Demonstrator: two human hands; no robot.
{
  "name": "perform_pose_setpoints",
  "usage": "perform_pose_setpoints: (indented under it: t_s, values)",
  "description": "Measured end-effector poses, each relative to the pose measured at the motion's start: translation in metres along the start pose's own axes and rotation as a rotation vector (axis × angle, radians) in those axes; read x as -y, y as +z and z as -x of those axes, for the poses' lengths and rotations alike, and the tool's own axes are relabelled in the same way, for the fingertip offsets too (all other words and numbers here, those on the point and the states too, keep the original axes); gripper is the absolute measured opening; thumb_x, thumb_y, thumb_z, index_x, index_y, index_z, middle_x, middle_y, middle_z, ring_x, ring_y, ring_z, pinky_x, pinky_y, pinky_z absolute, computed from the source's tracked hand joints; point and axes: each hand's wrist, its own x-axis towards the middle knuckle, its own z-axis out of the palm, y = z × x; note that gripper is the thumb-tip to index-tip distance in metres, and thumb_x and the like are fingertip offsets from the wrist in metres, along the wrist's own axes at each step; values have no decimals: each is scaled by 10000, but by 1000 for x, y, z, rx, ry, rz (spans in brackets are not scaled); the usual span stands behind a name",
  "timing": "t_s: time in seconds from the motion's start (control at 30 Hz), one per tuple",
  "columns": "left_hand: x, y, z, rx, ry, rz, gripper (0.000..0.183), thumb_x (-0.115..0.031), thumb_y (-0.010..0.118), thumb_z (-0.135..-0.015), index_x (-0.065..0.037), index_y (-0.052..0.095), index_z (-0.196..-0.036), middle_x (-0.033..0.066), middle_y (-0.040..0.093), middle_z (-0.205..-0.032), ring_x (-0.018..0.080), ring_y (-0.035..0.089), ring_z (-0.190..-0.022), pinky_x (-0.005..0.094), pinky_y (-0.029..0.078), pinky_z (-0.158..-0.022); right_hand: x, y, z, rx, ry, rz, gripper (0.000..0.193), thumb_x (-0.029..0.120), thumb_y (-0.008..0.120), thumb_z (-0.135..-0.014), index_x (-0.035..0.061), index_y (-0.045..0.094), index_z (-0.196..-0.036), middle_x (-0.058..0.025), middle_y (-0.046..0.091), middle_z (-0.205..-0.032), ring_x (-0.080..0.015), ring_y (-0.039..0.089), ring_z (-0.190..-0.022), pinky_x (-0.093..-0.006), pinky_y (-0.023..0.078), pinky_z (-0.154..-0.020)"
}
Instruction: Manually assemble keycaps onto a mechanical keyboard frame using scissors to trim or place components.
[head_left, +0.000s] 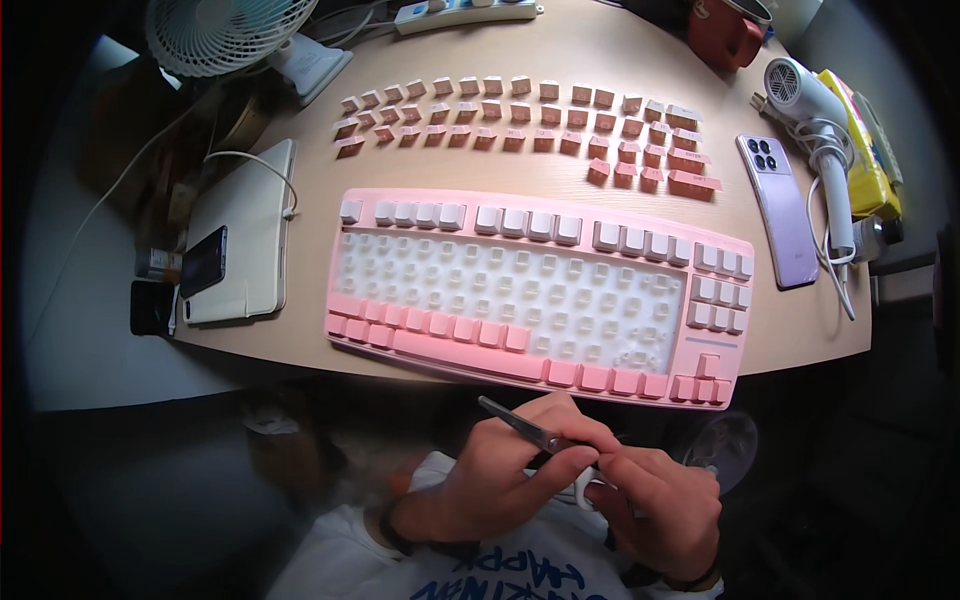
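My left hand (498,478) and my right hand (664,508) meet in front of the desk's near edge. Between them is a pair of small scissors (516,421) with a metal blade pointing up and left. My left fingers grip the scissors near the pivot, while my right hand is closed round the white looped handle, partly hidden by the fingers. Just beyond my hands lies a pink keyboard (725,353). Its middle rows are bare white switches (600,310); keycaps sit along the top, lower left, bottom and right. Loose pink keycaps (520,113) lie in rows behind it.
On the left are a cream tablet case (240,255) with a dark phone (204,262) on it, and a white fan (230,35). At right lie a purple phone (780,215) and a hair dryer (832,170) with its cord. A red mug (727,35) stands behind.
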Motion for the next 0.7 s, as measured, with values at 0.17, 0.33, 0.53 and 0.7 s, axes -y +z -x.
perform_pose_setpoints:
  t_s: [0.17, 0.33, 0.53, 0.7]
  values:
    - [-6, -21, -5, 158, 82, -281, 418, -331, 690, -1023, 25, 710, -1240, 143, 677, -955, 297, 654, -862, 392, 521, -773, 4, -12, -6, -60, -92, 181, 309, -36, 840, -757, 36, 761, -1047, -126, 726, -836, -246, 707, -658, -322, 543, -559]
    - [-25, -55, -12, -74, 182, -681, 209, -19, 775, -841, -10, 768, -1050, 101, 673, -814, 284, 640, -712, 347, 518, -671, 4, -40, -19, -33, -111, 399, 308, -36, 806, -768, 48, 782, -1063, -97, 669, -782, -232, 644, -620, -315, 488, -541]
    - [-29, -63, -24, -228, 228, -851, 301, -9, 835, -768, -48, 772, -1060, 80, 662, -988, 272, 600, -804, 358, 513, -701, 0, -45, -34, 25, -173, 520, 367, -21, 801, -758, 60, 789, -1115, -120, 658, -858, -241, 632, -691, -323, 488, -561]
    - [-9, -66, -37, -137, 226, -958, 388, -76, 874, -753, -77, 760, -1125, 72, 641, -1077, 274, 565, -959, 368, 520, -803, 2, -48, -48, 90, -171, 573, 380, -4, 802, -777, 82, 785, -1146, -112, 648, -888, -238, 608, -708, -325, 464, -562]
